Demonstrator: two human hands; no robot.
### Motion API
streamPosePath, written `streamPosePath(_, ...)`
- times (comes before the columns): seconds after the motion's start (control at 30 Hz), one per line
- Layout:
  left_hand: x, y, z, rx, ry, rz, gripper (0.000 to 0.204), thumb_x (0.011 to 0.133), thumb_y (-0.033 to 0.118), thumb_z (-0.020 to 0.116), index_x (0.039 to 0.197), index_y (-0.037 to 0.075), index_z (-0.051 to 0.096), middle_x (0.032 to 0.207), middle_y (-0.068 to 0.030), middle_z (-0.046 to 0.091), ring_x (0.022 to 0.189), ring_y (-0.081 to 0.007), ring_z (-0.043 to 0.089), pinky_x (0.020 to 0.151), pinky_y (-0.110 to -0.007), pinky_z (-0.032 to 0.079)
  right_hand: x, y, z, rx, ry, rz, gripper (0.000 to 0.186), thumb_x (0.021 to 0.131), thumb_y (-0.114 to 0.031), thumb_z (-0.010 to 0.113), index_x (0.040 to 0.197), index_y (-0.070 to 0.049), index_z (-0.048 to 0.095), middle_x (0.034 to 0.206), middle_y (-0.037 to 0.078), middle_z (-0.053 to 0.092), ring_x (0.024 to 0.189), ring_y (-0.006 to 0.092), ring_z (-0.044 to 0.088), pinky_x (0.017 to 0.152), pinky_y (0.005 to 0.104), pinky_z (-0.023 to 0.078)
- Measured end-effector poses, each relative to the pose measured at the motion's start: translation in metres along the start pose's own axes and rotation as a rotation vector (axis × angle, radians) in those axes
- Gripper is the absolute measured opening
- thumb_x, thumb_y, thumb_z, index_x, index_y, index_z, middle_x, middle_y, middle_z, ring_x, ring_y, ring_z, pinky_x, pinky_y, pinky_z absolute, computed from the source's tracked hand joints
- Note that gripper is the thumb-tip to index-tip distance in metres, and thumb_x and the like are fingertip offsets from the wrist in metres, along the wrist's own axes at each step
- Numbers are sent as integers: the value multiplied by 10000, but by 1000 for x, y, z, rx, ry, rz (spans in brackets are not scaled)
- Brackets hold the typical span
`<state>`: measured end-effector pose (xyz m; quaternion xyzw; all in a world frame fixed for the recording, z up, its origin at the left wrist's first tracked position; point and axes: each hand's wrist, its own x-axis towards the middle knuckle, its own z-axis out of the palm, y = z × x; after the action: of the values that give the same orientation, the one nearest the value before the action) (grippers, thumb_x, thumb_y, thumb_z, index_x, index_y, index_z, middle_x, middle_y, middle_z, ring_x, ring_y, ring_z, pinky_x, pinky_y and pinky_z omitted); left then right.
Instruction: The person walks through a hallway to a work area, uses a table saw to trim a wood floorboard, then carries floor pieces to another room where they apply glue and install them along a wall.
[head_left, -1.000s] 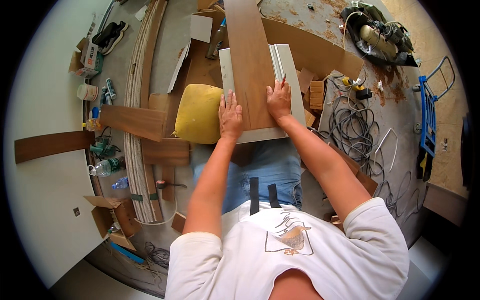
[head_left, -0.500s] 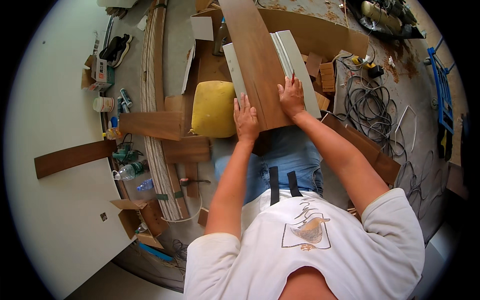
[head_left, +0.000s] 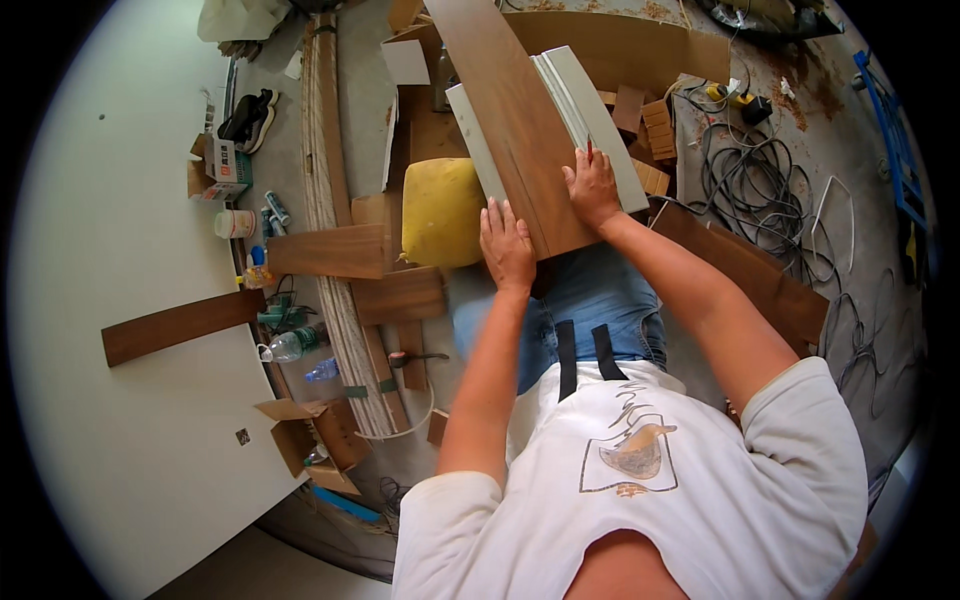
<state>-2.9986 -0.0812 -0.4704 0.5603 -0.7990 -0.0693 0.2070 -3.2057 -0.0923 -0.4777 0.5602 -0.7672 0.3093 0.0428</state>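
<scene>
A long brown wooden plank (head_left: 520, 130) lies lengthwise before me, over a white grooved board (head_left: 600, 130) whose sides show past it. My left hand (head_left: 508, 245) rests flat at the plank's near left edge, fingers stretched out. On the plank's right edge is my right hand (head_left: 594, 188), with a thin red pencil-like stick (head_left: 589, 150) poking up from its fingers. Its grip on the stick is partly hidden. A yellow cushion-like block (head_left: 441, 212) sits just left of the plank.
Short planks (head_left: 330, 250) and long wrapped strips (head_left: 335, 200) lie to the left, near plastic bottles (head_left: 290, 345) and an open carton (head_left: 315, 440). Coiled black cable (head_left: 745, 185) and a yellow-black power tool (head_left: 742, 102) are on the right. Cardboard (head_left: 630, 42) stands behind the board.
The whole view has shifted slightly, so most things sit farther right in the picture. Both hands stay at the plank's near end, with little movement against it.
</scene>
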Motion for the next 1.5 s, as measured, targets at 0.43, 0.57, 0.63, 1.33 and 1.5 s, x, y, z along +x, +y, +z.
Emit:
streamPosePath(0.43,-40,27,-9,-1183,-238,-581,696,1015,223,651,1616,190,303,750,1,637,574,-48,519,488,-214,441,-1,8,5,-27,-7,-4,461,947,-293,643,1268,32,584,1161,193,566,1079,366,549,949,457,467)
streamPosePath(0.57,-48,27,-9,-1177,-238,-579,702,1014,221,653,1617,191,297,738,1,632,555,-51,502,473,-212,419,-9,7,-1,-30,-3,-11,456,943,-287,649,1262,31,585,1152,192,572,1079,364,549,953,453,468)
streamPosePath(0.63,-53,30,-11,-1186,-250,-586,701,1013,223,654,1617,189,299,734,2,631,551,-51,498,468,-212,414,-16,8,-3,-30,-5,-6,448,939,-280,653,1256,29,587,1148,192,573,1077,362,550,950,452,469)
streamPosePath(1.33,-110,25,-25,-1182,-307,-571,695,1008,192,645,1614,260,310,797,-24,656,602,-77,548,483,-232,435,-70,-2,-30,-33,21,20,452,938,-305,649,1248,19,595,1135,213,584,1057,383,562,924,479,480)
streamPosePath(1.5,-105,25,-23,-1216,-346,-582,702,1012,205,645,1619,249,295,787,-38,663,598,-99,566,495,-246,452,-71,5,-24,-49,17,0,444,928,-307,656,1223,19,594,1117,208,585,1046,379,567,902,480,490)
